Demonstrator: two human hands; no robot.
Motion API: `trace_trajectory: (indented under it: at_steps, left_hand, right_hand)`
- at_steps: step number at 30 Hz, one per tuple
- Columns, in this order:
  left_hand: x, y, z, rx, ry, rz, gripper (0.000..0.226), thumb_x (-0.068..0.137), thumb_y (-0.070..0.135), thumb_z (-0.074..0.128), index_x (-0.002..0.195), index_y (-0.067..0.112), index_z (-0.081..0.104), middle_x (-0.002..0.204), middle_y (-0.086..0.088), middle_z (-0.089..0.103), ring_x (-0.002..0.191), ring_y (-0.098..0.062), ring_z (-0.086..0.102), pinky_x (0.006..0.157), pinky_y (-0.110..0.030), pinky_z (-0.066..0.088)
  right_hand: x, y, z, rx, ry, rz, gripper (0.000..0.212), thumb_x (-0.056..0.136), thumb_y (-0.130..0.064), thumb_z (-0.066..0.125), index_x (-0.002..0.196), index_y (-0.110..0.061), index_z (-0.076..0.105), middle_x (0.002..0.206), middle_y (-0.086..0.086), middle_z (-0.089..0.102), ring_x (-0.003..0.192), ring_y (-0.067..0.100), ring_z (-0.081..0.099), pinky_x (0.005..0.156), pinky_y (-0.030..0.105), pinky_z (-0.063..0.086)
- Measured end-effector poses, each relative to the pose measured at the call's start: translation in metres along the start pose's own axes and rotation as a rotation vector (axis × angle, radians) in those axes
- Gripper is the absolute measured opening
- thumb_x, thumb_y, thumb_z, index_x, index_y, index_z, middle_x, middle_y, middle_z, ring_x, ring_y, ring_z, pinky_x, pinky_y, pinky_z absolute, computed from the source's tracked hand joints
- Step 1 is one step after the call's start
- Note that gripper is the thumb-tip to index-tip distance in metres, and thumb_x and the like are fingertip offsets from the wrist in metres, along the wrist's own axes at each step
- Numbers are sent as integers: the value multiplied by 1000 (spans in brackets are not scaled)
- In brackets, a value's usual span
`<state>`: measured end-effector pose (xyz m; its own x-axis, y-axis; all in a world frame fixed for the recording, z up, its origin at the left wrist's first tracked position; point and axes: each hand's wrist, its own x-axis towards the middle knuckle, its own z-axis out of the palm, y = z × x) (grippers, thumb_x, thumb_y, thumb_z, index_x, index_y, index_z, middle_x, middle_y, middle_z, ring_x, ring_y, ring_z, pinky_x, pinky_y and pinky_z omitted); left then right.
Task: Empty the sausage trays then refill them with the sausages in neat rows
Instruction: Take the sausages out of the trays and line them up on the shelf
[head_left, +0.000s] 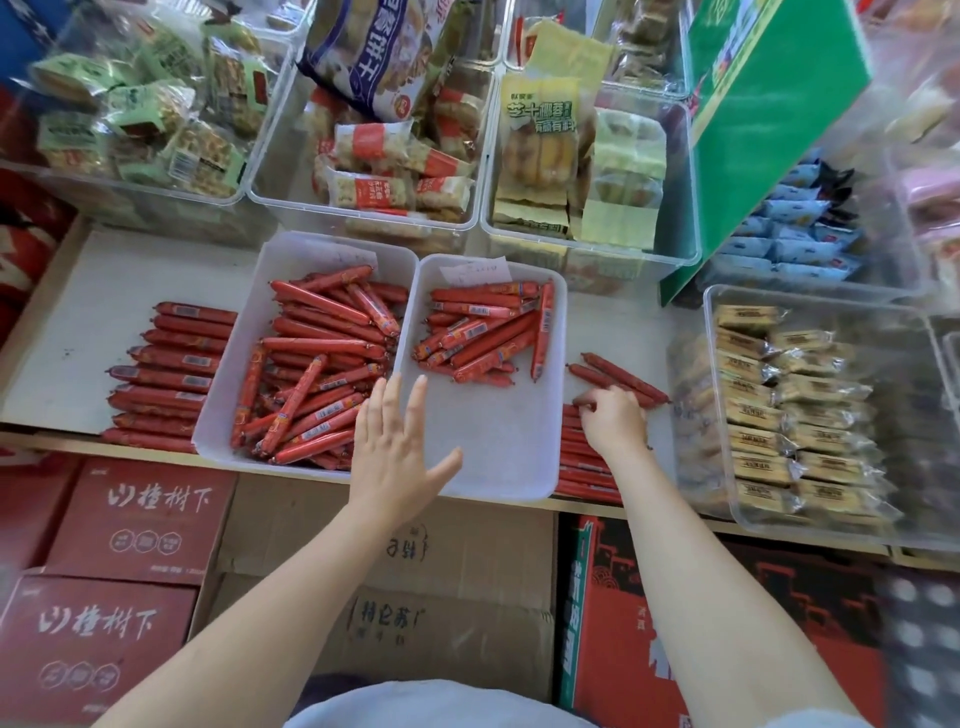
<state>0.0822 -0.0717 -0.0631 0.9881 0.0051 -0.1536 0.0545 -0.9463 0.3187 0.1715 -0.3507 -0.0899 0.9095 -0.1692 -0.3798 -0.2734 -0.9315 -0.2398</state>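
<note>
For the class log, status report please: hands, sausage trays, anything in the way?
Left hand open over right tray. Right hand gripping sausages on shelf beside it. Left tray still heaped; right tray partly emptied. Nothing blocking.

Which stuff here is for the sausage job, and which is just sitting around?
For the job:
left tray, heaped with sausages
right tray, partly emptied
sausage row on the shelf, left
sausages on the shelf, right
left hand, right hand

Just lying about:
clear snack bins
green box
cardboard cartons below
</note>
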Motion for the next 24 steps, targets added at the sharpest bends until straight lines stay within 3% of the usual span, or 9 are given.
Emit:
trace_trajectory:
  at_steps: [3, 7, 8, 10, 12, 14, 17, 21, 24]
  left_hand:
    - [8, -6, 6, 52, -12, 62, 95, 87, 70, 28, 159, 16, -2, 167, -10, -12, 153, -24, -16, 125, -47, 2]
    - [8, -6, 10, 69, -10, 76, 95, 89, 67, 28, 160, 12, -1, 166, -11, -13, 153, -25, -15, 124, -46, 1]
    - [7, -6, 10, 71, -12, 74, 95, 89, 67, 29, 159, 11, -1, 166, -12, -13, 153, -26, -14, 124, -46, 1]
    - [8, -7, 11, 82, -18, 63, 95, 88, 67, 28, 159, 10, -1, 166, -15, -13, 153, -27, -13, 124, -47, 3]
    - [8, -7, 11, 90, -27, 56, 95, 88, 67, 27, 159, 10, 1, 165, -16, -13, 153, -28, -12, 124, -49, 5]
    - [9, -7, 13, 92, -37, 57, 95, 88, 67, 26, 160, 10, 2, 165, -16, -14, 153, -28, -12, 124, -49, 7]
    - [10, -8, 14, 88, -31, 59, 94, 88, 67, 27, 160, 11, 6, 165, -16, -13, 153, -29, -11, 124, -50, 9]
    - [10, -8, 14, 89, -46, 58, 93, 88, 68, 26, 160, 13, 5, 165, -15, -17, 153, -28, -14, 124, -50, 8]
    - [10, -7, 14, 86, -38, 55, 93, 87, 67, 29, 160, 12, 9, 165, -16, -14, 153, -29, -10, 123, -51, 12]
  right_hand:
    - [-2, -10, -10, 61, 50, 35, 34, 95, -14, 48, 122, -22, 68, 128, 11, 58, 124, 33, 46, 106, 43, 36]
    - [-5, -53, -36, 295, 459, -160, 27, 88, -2, 53, 109, -7, 70, 106, 14, 65, 101, 34, 57, 88, 42, 46]
    - [-6, -69, -40, 339, 448, -236, 25, 88, -1, 53, 105, -7, 71, 102, 12, 67, 96, 31, 59, 83, 39, 48]
    - [-6, -101, -34, 444, 224, -262, 23, 89, -5, 53, 103, -12, 71, 95, 5, 69, 88, 22, 61, 77, 32, 48]
    - [-5, -124, -16, 555, -81, -144, 27, 89, -12, 54, 111, -20, 67, 100, -1, 68, 88, 19, 62, 83, 31, 51]
    - [-2, -131, 7, 702, -255, 37, 36, 89, -15, 52, 123, -26, 59, 112, -1, 66, 88, 20, 63, 87, 38, 56]
    - [5, -135, 25, 1065, -232, 237, 27, 94, -12, 52, 115, -26, 58, 115, 2, 64, 91, 20, 63, 78, 38, 56]
    - [13, -143, 30, 1410, -186, 451, 13, 94, -7, 59, 95, -20, 54, 108, 11, 64, 95, 29, 65, 84, 46, 56]
    - [16, -140, 31, 1525, -240, 541, 21, 91, -3, 65, 108, -8, 52, 96, 17, 63, 85, 32, 65, 74, 46, 59]
